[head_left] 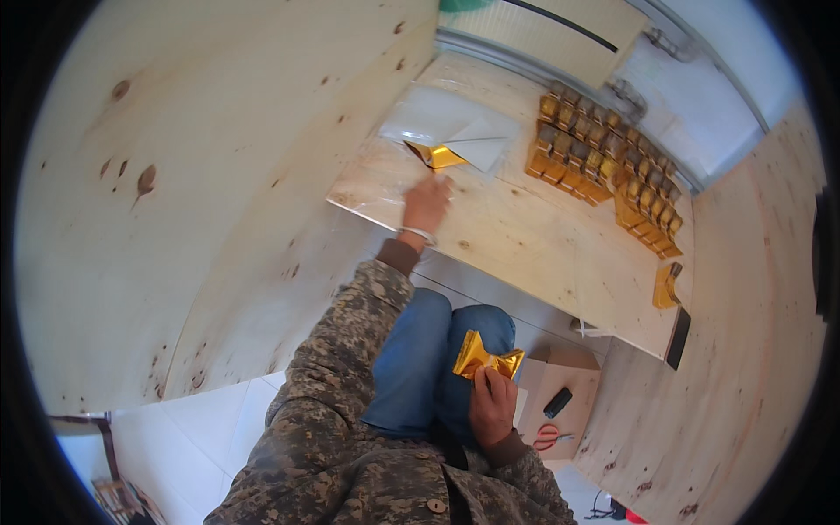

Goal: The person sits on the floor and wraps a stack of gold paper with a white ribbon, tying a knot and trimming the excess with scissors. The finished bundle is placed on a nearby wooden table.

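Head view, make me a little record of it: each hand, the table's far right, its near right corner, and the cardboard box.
Left hand: stretched out over the wooden table, fingertips at a gold foil piece by translucent sheets; contact unclear
Right hand: pinching a gold foil packet above the lap
Far right: rows of gold-wrapped items
Near right corner: a single gold item
Cardboard box: red-handled scissors and a black object; in or on it, unclear

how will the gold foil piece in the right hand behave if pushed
The gold foil piece probably crumples easily, given its creases. It may be slippery, being shiny. The right hand pinching one edge suggests it's light.
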{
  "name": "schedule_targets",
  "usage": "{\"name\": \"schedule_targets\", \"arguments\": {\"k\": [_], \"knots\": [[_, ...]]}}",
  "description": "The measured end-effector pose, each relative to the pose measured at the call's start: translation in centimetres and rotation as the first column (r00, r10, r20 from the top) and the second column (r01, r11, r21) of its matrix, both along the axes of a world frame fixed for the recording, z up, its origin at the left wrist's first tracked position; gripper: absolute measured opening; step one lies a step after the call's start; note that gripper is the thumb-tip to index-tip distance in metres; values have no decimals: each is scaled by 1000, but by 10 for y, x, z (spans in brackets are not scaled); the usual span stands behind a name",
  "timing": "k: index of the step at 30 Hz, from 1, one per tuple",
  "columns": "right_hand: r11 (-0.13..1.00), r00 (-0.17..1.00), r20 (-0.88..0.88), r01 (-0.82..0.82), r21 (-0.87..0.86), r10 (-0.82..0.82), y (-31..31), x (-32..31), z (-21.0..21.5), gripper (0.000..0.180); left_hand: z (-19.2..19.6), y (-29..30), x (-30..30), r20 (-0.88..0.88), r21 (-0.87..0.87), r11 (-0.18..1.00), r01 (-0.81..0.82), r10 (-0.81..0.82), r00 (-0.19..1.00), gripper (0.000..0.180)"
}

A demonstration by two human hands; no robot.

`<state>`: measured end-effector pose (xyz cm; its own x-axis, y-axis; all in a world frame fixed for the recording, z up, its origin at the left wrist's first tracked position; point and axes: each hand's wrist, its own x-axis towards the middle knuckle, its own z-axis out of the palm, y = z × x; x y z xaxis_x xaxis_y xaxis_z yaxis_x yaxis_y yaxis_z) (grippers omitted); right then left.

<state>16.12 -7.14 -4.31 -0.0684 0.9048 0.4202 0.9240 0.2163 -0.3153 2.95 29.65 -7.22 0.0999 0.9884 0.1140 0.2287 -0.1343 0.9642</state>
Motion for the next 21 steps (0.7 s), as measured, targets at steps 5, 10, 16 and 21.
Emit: {"name": "schedule_targets", "arguments": {"k": [5, 10, 16, 21], "knots": [[1000, 999, -49, 1, -19, -2, -1, 2, 2, 39, 6, 64, -50, -86, 454, 678, -579, 680, 728, 68], [999, 1000, -16, 13, -47, -14, -4, 2, 2, 40, 52, 37, -84, -299, 404, 779, -479, 607, 736, 84], [999, 1000, -26, 5, -37, -6, -2, 3, -1, 40, 177, -98, -21, 488, 404, 901, -157, -67, 870, 17], [1000, 1000, -3, 6, -18, -6, -2, 2, 0, 38, 268, -200, -1, 460, 825, 560, 78, -745, 482, 8]]}}
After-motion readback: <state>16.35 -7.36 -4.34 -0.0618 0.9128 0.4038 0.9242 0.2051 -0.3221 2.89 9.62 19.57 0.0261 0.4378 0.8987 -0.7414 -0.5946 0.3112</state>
